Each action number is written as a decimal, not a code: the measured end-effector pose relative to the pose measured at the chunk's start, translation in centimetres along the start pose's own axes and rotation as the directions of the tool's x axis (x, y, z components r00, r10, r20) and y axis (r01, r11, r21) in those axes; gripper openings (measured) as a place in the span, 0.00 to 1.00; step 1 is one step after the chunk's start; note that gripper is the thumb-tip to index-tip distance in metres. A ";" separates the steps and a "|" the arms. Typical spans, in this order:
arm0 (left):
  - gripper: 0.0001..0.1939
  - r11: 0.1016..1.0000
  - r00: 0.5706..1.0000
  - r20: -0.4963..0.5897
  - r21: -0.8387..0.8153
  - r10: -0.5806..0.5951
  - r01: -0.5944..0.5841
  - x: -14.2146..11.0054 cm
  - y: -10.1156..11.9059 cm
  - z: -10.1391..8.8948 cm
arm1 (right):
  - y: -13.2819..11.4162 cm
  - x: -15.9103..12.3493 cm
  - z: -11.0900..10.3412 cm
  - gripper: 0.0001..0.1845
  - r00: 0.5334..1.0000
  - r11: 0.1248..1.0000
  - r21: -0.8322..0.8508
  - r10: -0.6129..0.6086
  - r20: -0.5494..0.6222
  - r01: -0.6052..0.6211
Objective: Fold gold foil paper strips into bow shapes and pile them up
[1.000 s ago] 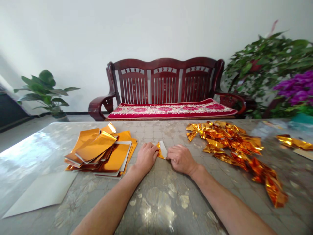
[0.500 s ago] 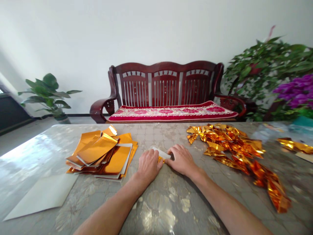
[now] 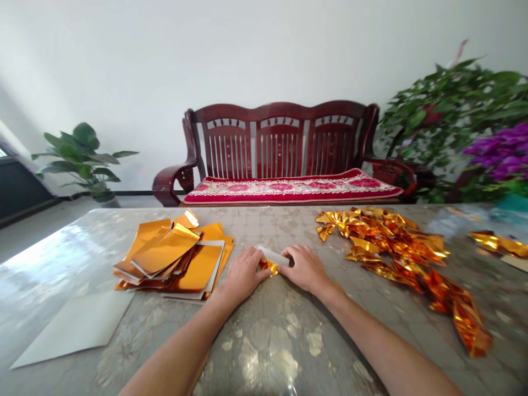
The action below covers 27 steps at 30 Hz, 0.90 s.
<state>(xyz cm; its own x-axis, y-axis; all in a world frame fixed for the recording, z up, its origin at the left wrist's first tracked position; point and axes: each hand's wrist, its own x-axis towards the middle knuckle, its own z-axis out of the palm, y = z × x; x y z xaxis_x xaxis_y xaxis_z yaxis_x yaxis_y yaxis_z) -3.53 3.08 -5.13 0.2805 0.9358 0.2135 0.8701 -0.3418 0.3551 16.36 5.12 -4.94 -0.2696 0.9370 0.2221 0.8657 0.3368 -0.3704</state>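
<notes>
Both my hands rest on the table near its middle, pinching one small piece of gold foil paper (image 3: 270,260) between them. My left hand (image 3: 243,273) grips its left side with fingers curled. My right hand (image 3: 304,268) presses its right end, where the white back of the paper shows. A stack of flat gold foil sheets (image 3: 175,257) lies just left of my left hand. A pile of folded gold foil pieces (image 3: 402,254) stretches to the right of my right hand.
A white sheet (image 3: 76,328) lies at the table's near left. More foil (image 3: 498,244) sits at the far right edge. Behind the marble-patterned table (image 3: 268,341) stand a red wooden bench (image 3: 280,154), a potted plant (image 3: 84,159) at left and flowering plants (image 3: 474,121) at right.
The upright foil piece has been folded down flat towards the table; my hands shifted slightly closer together on it. The camera view drifted a little.
</notes>
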 end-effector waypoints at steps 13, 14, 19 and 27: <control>0.08 0.997 0.998 0.043 -0.055 0.052 -0.050 -0.3 0.1 -0.6 | 0.9 0.3 0.7 0.04 1.000 0.997 0.073 -0.006 -0.021 0.007; 0.08 0.997 0.997 0.043 -0.037 0.063 -0.062 -0.3 0.2 -0.6 | 1.1 0.3 0.7 0.04 1.000 0.997 0.081 -0.014 -0.023 0.015; 0.09 0.994 0.989 -0.116 0.065 0.094 -0.087 0.1 0.2 -0.9 | 1.2 0.3 0.7 0.03 0.996 0.993 0.091 -0.076 -0.040 0.080; 0.08 0.985 0.985 -0.094 -0.087 0.143 -0.151 0.8 -2.0 0.3 | 1.1 0.1 0.4 0.07 0.985 0.978 0.114 -0.168 -0.044 0.172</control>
<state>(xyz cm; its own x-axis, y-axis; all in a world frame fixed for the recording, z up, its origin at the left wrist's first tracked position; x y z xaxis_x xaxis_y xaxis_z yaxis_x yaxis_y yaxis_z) -4.92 4.57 -5.96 0.3623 0.8651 0.3470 0.7792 -0.4854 0.3967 17.09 5.62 -5.65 -0.3927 0.8620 0.3205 0.7527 0.5015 -0.4266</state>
